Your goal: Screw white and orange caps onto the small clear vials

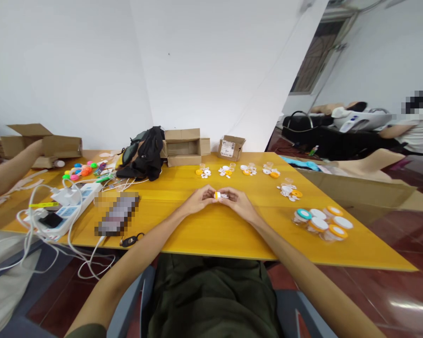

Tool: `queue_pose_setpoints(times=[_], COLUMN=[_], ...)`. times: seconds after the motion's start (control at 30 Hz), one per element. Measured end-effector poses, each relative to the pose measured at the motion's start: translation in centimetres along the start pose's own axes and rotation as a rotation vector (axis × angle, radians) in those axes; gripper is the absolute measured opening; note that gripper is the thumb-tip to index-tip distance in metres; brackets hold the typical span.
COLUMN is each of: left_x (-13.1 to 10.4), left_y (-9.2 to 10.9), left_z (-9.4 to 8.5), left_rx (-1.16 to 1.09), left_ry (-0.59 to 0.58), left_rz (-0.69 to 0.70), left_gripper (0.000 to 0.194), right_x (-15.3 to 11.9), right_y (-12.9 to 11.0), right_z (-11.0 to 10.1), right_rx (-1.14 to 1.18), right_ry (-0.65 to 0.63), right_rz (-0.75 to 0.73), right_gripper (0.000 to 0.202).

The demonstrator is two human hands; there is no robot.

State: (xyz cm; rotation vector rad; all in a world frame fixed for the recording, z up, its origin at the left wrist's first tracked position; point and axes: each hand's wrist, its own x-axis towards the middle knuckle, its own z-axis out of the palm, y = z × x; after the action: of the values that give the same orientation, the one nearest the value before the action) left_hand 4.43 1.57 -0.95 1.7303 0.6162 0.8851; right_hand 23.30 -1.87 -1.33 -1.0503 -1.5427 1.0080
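The fingers of the left hand point(199, 200) and the fingers of the right hand point(242, 204) are both pinched on one small jar point(217, 195), held between them just over the bench point(211, 234). Its orange and white end is at the left fingers. The fingers cover some of it, and the marks on its side are too small to read.

Past the fingers and to their right are little heaps of white bits point(206, 173), with orange rings and see-through cups that are hard to make out. Right of the fingers and nearer the body, lidded jars point(333, 233) stand close together, some partly hiding others.

Left of the fingers lies a phone point(118, 215), blurred by squares, with a key fob point(129, 241) near it. Farther left, white wires loop over a power strip point(70, 213). Ahead and left, a black bag point(144, 157) covers the edge of an open box point(183, 152).

Far left, another person's arm point(12, 173) is cut off, and its hand is hidden at a brown box point(63, 146).
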Motion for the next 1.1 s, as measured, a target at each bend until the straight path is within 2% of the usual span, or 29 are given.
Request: queue_pose_setpoints(times=[0.27, 0.63, 0.93, 1.1], left_x=[-0.7, -1.4, -1.3, -1.2], left_y=[0.4, 1.1, 0.7, 0.6], left_z=[0.0, -0.2, -0.2, -0.1], left_rx=[0.322, 0.658, 0.783, 0.784], left_ry=[-0.025, -0.060, -0.063, -0.070], left_rz=[0.105, 0.193, 0.342, 0.357], left_gripper=[0.012, 0.019, 0.018, 0.021], right_x=[-0.1, 0.1, 0.0, -0.2], right_y=[-0.2, 0.2, -0.7, -1.1], right_z=[-0.1, -0.1, 0.3, 0.3], right_rx=[0.000, 0.017, 0.074, 0.087], right_ry=[-0.010, -0.009, -0.020, -0.028], right_rz=[0.039, 0.048, 0.095, 0.111], right_gripper=[0.040, 0.043, 0.047, 0.048])
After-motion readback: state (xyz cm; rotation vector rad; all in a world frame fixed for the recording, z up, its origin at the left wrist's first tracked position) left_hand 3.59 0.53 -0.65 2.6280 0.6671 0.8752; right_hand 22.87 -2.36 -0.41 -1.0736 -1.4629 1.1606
